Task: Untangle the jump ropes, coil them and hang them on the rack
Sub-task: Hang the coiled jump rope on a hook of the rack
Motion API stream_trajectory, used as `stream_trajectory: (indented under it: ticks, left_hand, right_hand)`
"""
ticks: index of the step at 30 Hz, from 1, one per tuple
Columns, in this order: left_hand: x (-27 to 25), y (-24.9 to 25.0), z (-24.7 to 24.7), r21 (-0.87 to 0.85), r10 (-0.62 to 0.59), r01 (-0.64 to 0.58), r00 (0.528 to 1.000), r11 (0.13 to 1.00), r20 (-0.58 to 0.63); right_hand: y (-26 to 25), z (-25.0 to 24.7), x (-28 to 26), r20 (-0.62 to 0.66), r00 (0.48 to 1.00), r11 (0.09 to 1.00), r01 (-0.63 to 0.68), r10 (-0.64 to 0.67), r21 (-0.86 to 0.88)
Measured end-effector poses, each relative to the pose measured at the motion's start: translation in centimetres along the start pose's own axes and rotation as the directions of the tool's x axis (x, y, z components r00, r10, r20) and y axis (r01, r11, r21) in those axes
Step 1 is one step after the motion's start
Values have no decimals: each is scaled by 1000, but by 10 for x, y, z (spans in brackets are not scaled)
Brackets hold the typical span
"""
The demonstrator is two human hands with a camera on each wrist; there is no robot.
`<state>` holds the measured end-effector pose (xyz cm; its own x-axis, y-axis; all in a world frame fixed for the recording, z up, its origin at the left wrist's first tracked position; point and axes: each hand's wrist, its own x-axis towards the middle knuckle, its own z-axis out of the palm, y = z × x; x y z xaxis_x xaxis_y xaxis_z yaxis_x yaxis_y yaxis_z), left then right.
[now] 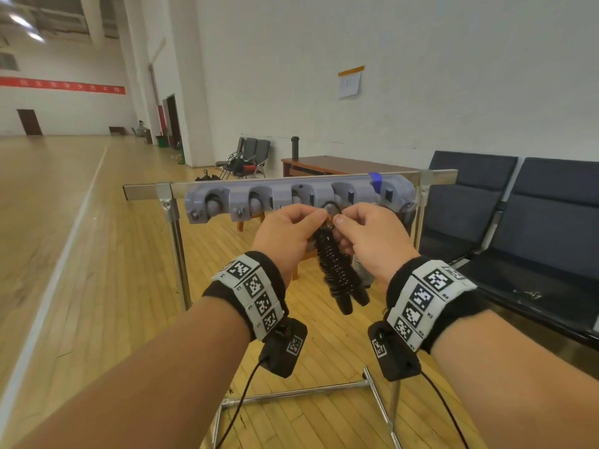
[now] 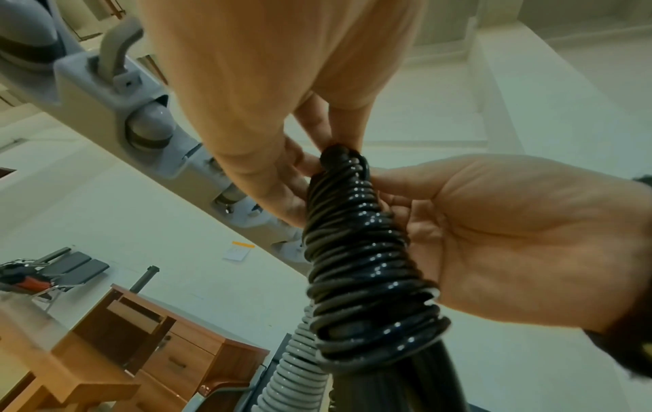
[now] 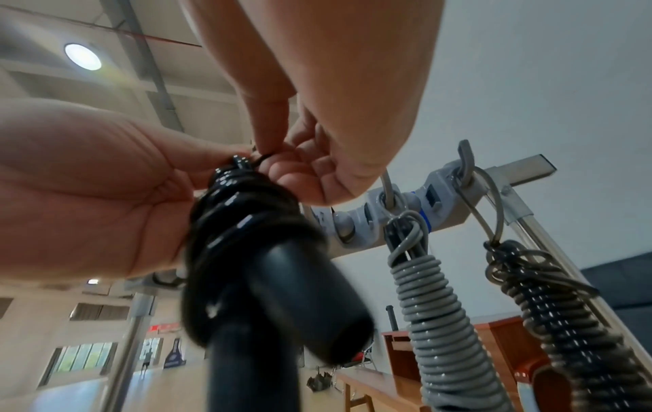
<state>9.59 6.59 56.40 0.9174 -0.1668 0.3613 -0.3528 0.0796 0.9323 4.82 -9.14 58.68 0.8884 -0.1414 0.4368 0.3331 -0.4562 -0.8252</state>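
A black jump rope is coiled tightly round its two handles and hangs upright between my hands. My left hand and right hand both pinch its top end, where a small cord loop sticks up. The loop is level with the grey hook rack, just in front of it. The right wrist view shows a grey coiled rope and a dark coiled rope hanging from hooks on the rack.
The rack is fixed to a metal bar on a stand whose base rests on the wooden floor. Dark padded chairs stand close on the right. A wooden desk is behind the rack. Several hooks at the rack's left hold nothing.
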Motion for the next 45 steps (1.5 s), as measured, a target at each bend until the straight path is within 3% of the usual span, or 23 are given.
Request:
stream_trajectory:
  ticks: [4, 9, 14, 20, 24, 28, 32, 35, 36, 37, 38, 41, 45]
  left_hand:
    - [18, -11, 12, 70, -45, 58, 984, 996, -170]
    - [33, -16, 24, 69, -120, 146, 950, 987, -289]
    - [39, -29, 24, 75, -194, 223, 940, 972, -279]
    - [34, -44, 20, 173, -117, 166, 958, 971, -261]
    - [3, -41, 14, 190, -239, 306, 921, 933, -306]
    - [-55, -34, 19, 316, -342, 363, 932, 876, -123]
    - [-119, -38, 47, 591, -362, 185, 911, 786, 197]
    - [-169, -61, 66, 715, -377, -13, 842, 699, 384]
    - [-176, -86, 75, 759, -449, -63, 773, 648, 448]
    - [-200, -147, 100, 787, -565, -90, 646, 611, 513]
    - [-201, -145, 100, 792, -568, -167, 612, 587, 550]
    - [-216, -181, 99, 787, -593, -331, 523, 521, 612]
    - [-216, -297, 118, 807, -732, -337, 348, 486, 586]
  right_hand:
    - [7, 9, 17, -56, 998, 997, -17, 13, -71]
    - [10, 15, 35, -58, 996, 994, -70, 65, -82]
    - [23, 21, 39, -22, 993, 987, -118, 116, -105]
    - [30, 20, 30, 43, 990, 986, -132, 137, -102]
    - [29, -1, 2, 126, 981, 971, -118, 147, -208]
    - [37, -32, -50, 182, 966, 949, -124, 182, -291]
    - [59, -58, -105, 292, 936, 904, -58, 197, -424]
    - [86, -63, -153, 389, 885, 833, 0, 257, -553]
    - [113, -62, -161, 421, 842, 796, -17, 338, -605]
    - [173, -56, -192, 445, 761, 756, -90, 472, -648]
    - [174, -55, -191, 489, 748, 764, -38, 449, -644]
    - [211, -55, -212, 550, 695, 728, 56, 463, -683]
    - [330, -27, -234, 585, 515, 674, 18, 627, -739]
